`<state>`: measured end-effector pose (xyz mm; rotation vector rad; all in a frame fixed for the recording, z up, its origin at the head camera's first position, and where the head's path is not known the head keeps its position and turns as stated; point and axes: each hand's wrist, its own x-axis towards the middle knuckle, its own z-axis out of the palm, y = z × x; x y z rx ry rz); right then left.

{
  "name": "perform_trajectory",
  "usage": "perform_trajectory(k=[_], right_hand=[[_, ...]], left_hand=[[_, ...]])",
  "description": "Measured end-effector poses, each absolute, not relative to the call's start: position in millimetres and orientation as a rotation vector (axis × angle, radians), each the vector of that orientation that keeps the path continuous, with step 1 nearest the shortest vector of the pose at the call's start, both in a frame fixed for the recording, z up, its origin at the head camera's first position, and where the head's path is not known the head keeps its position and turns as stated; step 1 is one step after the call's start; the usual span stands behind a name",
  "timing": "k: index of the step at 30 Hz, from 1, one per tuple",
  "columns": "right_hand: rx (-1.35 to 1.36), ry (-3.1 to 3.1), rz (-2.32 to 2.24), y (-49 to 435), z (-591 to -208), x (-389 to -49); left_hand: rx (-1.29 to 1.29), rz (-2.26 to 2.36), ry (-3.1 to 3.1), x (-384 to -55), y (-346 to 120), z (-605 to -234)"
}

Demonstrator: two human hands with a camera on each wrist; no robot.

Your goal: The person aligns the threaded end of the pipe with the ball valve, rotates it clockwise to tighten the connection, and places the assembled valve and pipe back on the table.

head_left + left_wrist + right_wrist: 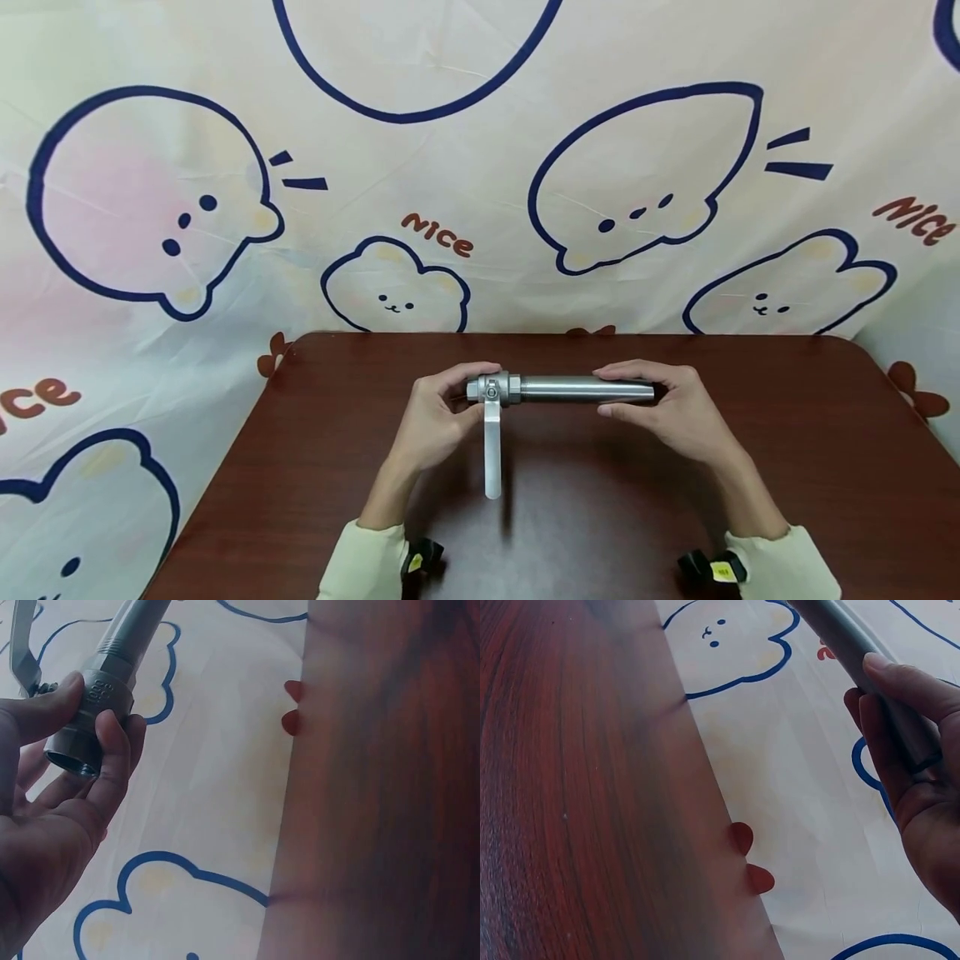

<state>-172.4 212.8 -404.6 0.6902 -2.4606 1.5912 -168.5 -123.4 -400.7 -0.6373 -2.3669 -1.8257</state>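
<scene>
Over the brown table, valve and pipe are held level, already joined end to end, lever square to the pipe. I see the left hand curled round the valve, right hand gripping the pipe's free end. Thread shows at the joint; whether any tightening is left, I cannot tell

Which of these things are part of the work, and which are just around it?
Part of the work:
Metal valve with lever, held by left hand
Metal tube joined to it, held by right hand

Just around:
Brown table
Printed backdrop
</scene>
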Motion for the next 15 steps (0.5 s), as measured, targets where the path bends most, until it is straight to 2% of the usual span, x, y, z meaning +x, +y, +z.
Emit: perform_trajectory(k=[15], right_hand=[[0.675, -2.512, 1.683, 214.1, -406.6, -169.4]], left_hand=[[-0.707, -1.741, -2.381, -166.1, -126.5, -403.9]])
